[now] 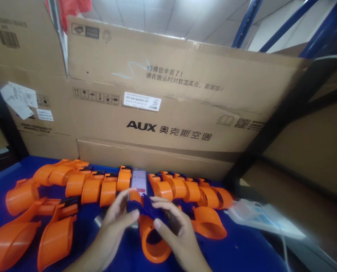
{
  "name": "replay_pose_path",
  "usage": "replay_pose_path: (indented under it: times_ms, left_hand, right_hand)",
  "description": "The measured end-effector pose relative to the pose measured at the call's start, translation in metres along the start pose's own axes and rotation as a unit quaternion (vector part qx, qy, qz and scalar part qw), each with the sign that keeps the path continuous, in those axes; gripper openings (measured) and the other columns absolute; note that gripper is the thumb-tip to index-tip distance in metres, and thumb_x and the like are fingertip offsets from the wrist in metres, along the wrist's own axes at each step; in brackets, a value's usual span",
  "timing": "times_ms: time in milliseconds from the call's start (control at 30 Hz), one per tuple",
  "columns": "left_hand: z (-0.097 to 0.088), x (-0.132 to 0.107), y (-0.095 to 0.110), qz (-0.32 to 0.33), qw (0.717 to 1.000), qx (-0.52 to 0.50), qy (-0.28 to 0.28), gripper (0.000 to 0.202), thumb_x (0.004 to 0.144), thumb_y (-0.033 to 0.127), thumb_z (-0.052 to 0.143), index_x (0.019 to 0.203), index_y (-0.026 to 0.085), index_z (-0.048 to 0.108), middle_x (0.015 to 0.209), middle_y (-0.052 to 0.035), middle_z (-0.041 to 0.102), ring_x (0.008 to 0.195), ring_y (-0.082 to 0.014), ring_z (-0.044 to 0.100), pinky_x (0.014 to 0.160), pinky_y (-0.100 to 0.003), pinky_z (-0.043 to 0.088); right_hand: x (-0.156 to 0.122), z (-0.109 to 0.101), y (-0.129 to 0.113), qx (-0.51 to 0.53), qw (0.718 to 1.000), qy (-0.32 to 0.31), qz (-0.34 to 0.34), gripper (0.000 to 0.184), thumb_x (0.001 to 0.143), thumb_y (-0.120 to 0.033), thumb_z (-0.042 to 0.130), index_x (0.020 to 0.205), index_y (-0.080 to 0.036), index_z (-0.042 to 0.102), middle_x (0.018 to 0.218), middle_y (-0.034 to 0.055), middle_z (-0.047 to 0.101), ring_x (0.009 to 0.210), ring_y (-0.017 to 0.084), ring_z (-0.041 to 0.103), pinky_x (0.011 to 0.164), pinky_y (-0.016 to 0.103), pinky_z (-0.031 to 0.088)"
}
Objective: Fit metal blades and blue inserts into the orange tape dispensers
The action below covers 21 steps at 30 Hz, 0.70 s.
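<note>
Between my two hands is an orange plastic part (156, 254) with a wide round ring pointing down towards me. At its upper end sits a dark blue plastic piece (149, 206). My left hand (117, 214) is closed on the orange and blue upper end, thumb against the blue. My right hand (176, 226) grips the blue piece from the other side, its thumb by the ring's edge. The fingers partly hide how the two pieces join. Just behind my hands a phone (139, 180) stands with its screen lit.
Several similar orange ring parts (92, 190) line the blue table (100, 260) to the left, and more (191, 191) to the right, many with dark clips. A large cardboard box wall (171, 113) rises behind. At the right lie a clear plastic bag (252, 211) and a white cable (284, 249).
</note>
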<state>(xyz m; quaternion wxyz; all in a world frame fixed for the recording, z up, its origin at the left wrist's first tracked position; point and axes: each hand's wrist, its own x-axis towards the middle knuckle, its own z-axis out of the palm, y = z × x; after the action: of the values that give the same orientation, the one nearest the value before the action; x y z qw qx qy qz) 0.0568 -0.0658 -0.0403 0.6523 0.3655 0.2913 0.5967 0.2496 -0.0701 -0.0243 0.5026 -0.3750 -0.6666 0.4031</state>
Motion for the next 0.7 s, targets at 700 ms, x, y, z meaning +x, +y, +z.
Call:
replay_pose_path:
  times_ms: [700]
  left_hand:
    - [-0.010, -0.002, 0.001, 0.056, 0.997, 0.061, -0.003, 0.058, 0.080, 0.031, 0.078, 0.135, 0.030, 0.061, 0.140, -0.0061, 0.063, 0.132, -0.0315, 0.053, 0.109, -0.036, 0.043]
  right_hand:
    - [-0.009, 0.000, 0.007, -0.325, 0.929, 0.012, -0.175, 0.066, 0.084, -0.030, 0.076, 0.143, -0.028, 0.049, 0.123, 0.0105, 0.064, 0.109, 0.029, 0.063, 0.096, 0.048, 0.052]
